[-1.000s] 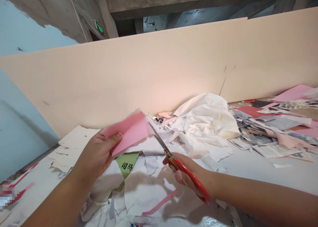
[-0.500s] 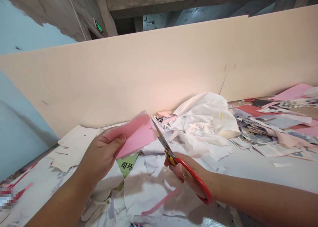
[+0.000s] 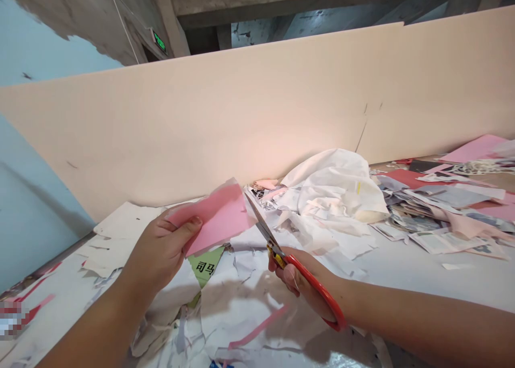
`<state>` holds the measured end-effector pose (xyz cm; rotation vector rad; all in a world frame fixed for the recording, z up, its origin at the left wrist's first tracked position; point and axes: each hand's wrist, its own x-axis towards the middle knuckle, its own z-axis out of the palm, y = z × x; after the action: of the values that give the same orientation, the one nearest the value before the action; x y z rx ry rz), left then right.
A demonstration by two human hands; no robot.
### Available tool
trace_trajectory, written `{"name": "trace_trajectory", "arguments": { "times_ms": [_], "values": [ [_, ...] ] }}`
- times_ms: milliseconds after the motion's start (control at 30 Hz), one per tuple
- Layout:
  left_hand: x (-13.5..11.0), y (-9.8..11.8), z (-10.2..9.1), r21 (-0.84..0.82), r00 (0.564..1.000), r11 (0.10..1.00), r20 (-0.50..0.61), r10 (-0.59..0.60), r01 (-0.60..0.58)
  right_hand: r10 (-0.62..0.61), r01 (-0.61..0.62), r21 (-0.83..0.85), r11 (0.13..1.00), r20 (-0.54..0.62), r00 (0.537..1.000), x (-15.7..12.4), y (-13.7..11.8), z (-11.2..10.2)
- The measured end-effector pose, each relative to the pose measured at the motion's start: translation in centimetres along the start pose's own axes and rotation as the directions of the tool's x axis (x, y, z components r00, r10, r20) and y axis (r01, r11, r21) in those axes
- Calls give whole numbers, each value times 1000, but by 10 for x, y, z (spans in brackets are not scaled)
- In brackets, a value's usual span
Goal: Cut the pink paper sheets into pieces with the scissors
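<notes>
Pinched between the thumb and fingers of my left hand (image 3: 163,250) is a piece of pink paper (image 3: 221,215), held up above the scraps with its free end toward the right. My right hand (image 3: 298,274) is closed around the red handles of a pair of scissors (image 3: 276,244). Their blades point up and left, right beside the paper's right edge; whether they touch it I cannot tell. A green scrap with black characters (image 3: 207,266) lies below the pink paper. Under my hands a pink strip (image 3: 257,328) rests on white paper.
A pale board (image 3: 201,132) stands upright along the back. Crumpled white sheets (image 3: 333,191) are heaped in front of it. Mixed paper scraps (image 3: 442,212) pile up at the right, and white sheets with cuts (image 3: 120,234) lie at the left.
My left hand and the pink paper have shifted slightly left, widening the gap to the scissors a little. My right hand and the scissors are almost where they were.
</notes>
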<state>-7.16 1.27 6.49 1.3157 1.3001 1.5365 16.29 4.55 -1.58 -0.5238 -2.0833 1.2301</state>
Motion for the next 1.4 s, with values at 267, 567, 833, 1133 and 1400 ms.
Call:
{"name": "trace_trajectory", "arguments": {
  "times_ms": [267, 567, 833, 1133, 1400],
  "values": [
    [-1, 3, 4, -68, 1000, 998, 3, -9, 10, -1, 1, 6, 1000, -38, 999, 1, 5, 1],
    [-2, 3, 3, -39, 1000, 999, -23, -13, 12, 78, -79, -37, 996, -28, 997, 0, -1, 0],
    [-1, 5, 5, -74, 1000, 997, -19, -21, 19, 130, -129, 19, 991, -35, 991, -1, -2, 2],
    [-3, 8, 7, -39, 992, 999, -118, -34, 29, 333, -329, 141, 934, -3, 943, -4, 1, 6],
    [-5, 12, 7, -106, 996, 992, -52, -76, 70, 93, -107, 123, 987, 113, 989, -7, -4, 3]
  ]
}}
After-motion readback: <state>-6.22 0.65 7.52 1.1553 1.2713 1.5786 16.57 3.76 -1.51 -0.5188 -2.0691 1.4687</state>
